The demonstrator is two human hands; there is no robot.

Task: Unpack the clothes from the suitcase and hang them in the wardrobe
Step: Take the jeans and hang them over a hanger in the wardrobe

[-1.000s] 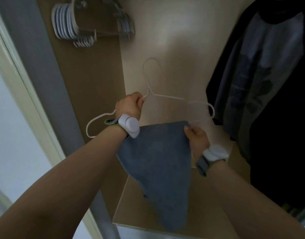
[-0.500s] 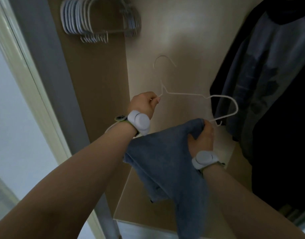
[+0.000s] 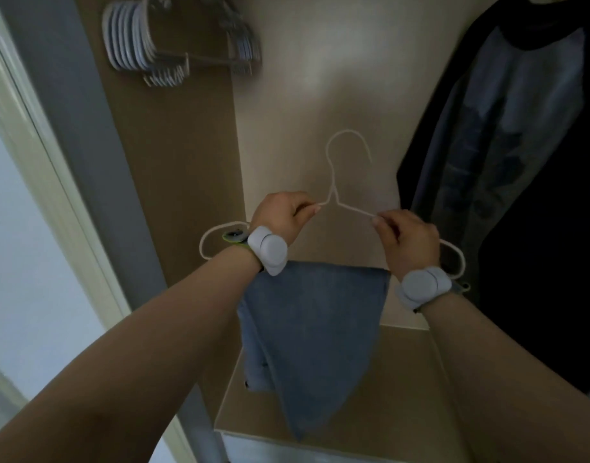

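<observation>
Head view, looking into the wardrobe [image 3: 320, 61]. Both hands hold a white wire hanger [image 3: 333, 192] upright in front of the pale back panel, hook uppermost and free of any rail.

The left hand [image 3: 282, 213] grips the hanger's left shoulder. Its fingers are curled together around the wire, and the thumb and forefinger pinch it just beside the neck. The hanger's rounded left end shows beyond that wrist.

The right hand [image 3: 409, 237] grips the right shoulder. Its fingers are likewise curled and clamped on the wire, with the fingertips [image 3: 377, 219] meeting it below the neck.

A blue denim garment [image 3: 313, 329] hangs folded below the hands. Its straight upper fold runs between the two wrists at the level of the hanger's lower bar, which is hidden. The cloth narrows to a point above the light wooden shelf [image 3: 404, 412].

Each wrist carries a grey wrist unit (left [image 3: 267, 251], right [image 3: 422, 289]).

A bunch of spare hangers [image 3: 130, 38] hangs at upper left. A dark raglan shirt [image 3: 520, 128] hangs at right, near the right hand. A pale door frame [image 3: 36, 168] borders the view at left.
</observation>
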